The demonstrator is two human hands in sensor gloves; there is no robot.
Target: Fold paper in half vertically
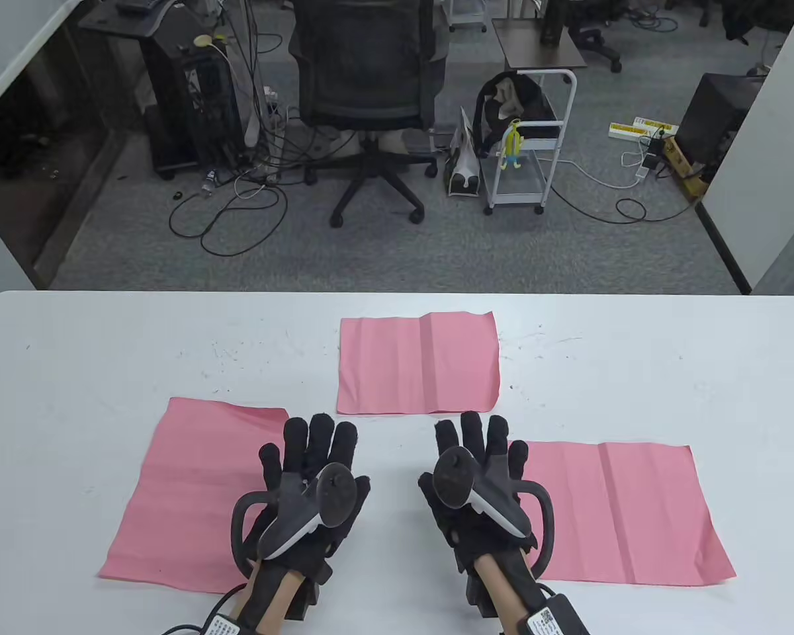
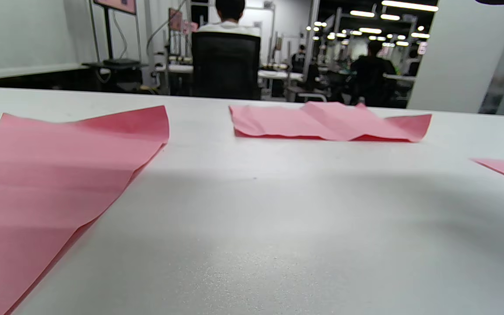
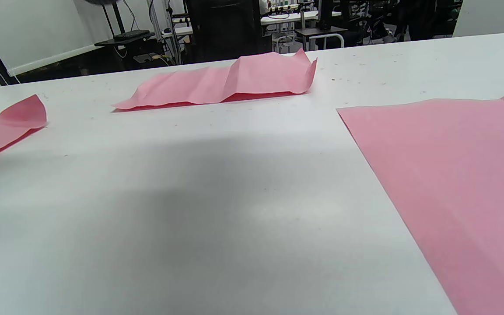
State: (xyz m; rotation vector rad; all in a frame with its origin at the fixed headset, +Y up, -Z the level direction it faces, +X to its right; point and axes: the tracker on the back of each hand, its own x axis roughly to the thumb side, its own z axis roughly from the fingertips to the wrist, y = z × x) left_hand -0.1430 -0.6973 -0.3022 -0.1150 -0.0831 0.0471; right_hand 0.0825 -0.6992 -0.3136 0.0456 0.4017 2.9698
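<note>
Both gloved hands hover near the table's (image 1: pixel 73 344) near edge, fingers spread, holding nothing: left hand (image 1: pixel 311 476), right hand (image 1: pixel 480 473). Pink paper sheets lie flat at left (image 1: pixel 192 489), right (image 1: pixel 628 516), and farther centre (image 1: pixel 418 364).

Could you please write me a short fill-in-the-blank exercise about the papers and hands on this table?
1. The table holds ___ pink sheets.
2. The far sheet lies flat with a crease running ___ its middle.
3. The left hand and right hand grip ___.
4. The left sheet has its far right corner curling ___.

Missing words: three; down; nothing; upward
</note>
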